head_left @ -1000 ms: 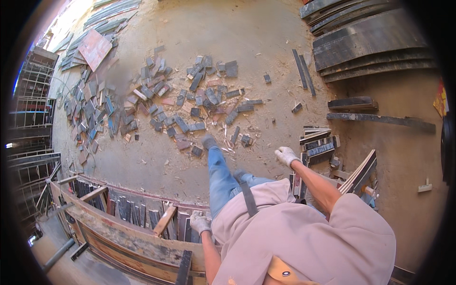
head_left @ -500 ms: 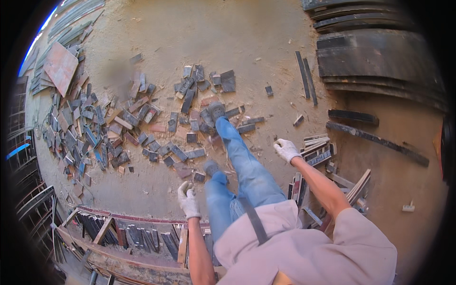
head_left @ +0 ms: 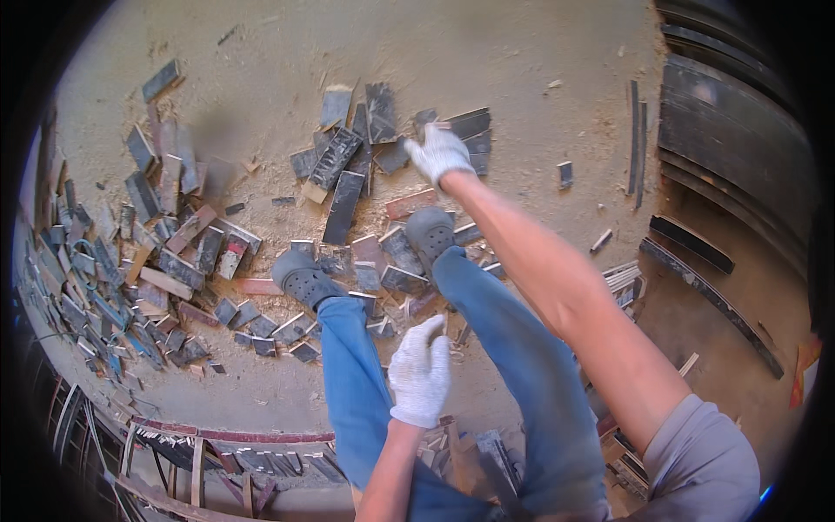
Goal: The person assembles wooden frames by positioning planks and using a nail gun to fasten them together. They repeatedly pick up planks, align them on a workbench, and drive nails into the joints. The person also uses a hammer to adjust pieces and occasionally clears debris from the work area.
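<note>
My right hand (head_left: 439, 155), in a white knit glove, reaches forward over the wood offcuts, fingers apart. Its fingertips are at a small dark block (head_left: 424, 119) and beside dark flat offcuts (head_left: 470, 126); whether they touch is unclear. Several dark-faced blocks lie just left of it, among them a long block (head_left: 344, 207) and a block with pale marks (head_left: 334, 159). My left hand (head_left: 419, 370), gloved too, hangs above the floor between my legs, fingers loosely curled, thumb a little apart, nothing visible in it.
My grey clogs (head_left: 305, 279) stand among offcuts. A large heap of blocks (head_left: 165, 252) spreads to the left. Dark boards (head_left: 731, 139) are stacked at the far right, with long strips (head_left: 713, 291) nearer. A wooden-framed bin (head_left: 235, 433) of upright pieces stands at the lower left.
I have moved forward and bent lower over the offcuts. My right hand has stretched out to the far blocks, and my left hand has swung in between my legs. The clogs now stand farther apart.
</note>
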The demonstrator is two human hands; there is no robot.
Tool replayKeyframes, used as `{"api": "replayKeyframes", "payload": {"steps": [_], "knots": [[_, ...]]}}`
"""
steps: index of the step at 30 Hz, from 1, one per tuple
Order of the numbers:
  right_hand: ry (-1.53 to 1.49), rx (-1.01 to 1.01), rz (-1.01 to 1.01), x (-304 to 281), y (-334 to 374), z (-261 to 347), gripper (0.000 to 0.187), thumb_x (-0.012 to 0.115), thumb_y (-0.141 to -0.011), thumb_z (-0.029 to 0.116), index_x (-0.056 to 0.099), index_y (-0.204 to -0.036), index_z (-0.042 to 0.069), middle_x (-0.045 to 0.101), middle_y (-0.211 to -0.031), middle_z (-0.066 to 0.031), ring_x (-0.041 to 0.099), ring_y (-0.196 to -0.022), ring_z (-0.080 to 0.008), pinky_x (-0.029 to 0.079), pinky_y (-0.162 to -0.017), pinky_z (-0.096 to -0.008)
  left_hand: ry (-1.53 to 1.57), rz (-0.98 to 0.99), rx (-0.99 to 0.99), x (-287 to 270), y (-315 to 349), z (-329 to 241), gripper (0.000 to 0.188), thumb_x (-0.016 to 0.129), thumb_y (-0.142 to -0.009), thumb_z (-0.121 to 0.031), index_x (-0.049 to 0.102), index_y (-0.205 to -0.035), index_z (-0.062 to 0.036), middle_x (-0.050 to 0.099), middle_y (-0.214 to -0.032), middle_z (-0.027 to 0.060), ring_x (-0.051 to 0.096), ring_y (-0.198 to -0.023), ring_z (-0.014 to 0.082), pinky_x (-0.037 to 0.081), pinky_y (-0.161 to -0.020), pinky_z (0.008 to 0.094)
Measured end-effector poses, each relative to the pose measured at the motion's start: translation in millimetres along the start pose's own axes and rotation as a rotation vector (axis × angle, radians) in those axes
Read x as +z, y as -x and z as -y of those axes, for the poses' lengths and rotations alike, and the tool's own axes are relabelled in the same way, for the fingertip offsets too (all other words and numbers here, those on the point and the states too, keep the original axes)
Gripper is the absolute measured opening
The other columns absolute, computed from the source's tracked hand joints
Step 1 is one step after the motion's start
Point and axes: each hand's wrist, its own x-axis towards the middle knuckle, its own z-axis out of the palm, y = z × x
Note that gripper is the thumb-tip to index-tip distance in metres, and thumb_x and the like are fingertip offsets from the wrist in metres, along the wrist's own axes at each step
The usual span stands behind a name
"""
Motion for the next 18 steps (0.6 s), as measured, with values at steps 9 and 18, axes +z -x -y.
{"api": "replayKeyframes", "payload": {"steps": [9, 18], "knots": [[0.043, 0.110, -0.147, 99.3, -77.0, 48.1, 0.052, 0.077, -0.080, 0.038, 0.068, -0.114, 0.000, 0.072, -0.115, -0.0255, 0.069, -0.109, -0.0430, 0.056, -0.091, -0.0486, 0.012, 0.158, -0.081, -40.8, -63.2, 11.0, 0.032, 0.068, -0.094, -0.012, 0.066, -0.124, -0.0033, 0.070, -0.113, 0.0191, 0.070, -0.103, 0.0353, 0.054, -0.090, 0.0410], [0.441, -1.094, -0.321, 131.4, -65.4, 73.8, 0.039, 0.055, -0.090, 0.012, 0.061, -0.128, 0.003, 0.063, -0.122, -0.0160, 0.059, -0.119, -0.0328, 0.045, -0.104, -0.0471, 0.093, 0.114, -0.084, -54.9, -69.7, 18.8, 0.032, 0.068, -0.095, -0.011, 0.065, -0.126, -0.0025, 0.073, -0.111, 0.0185, 0.073, -0.102, 0.0311, 0.055, -0.091, 0.0385]]}}
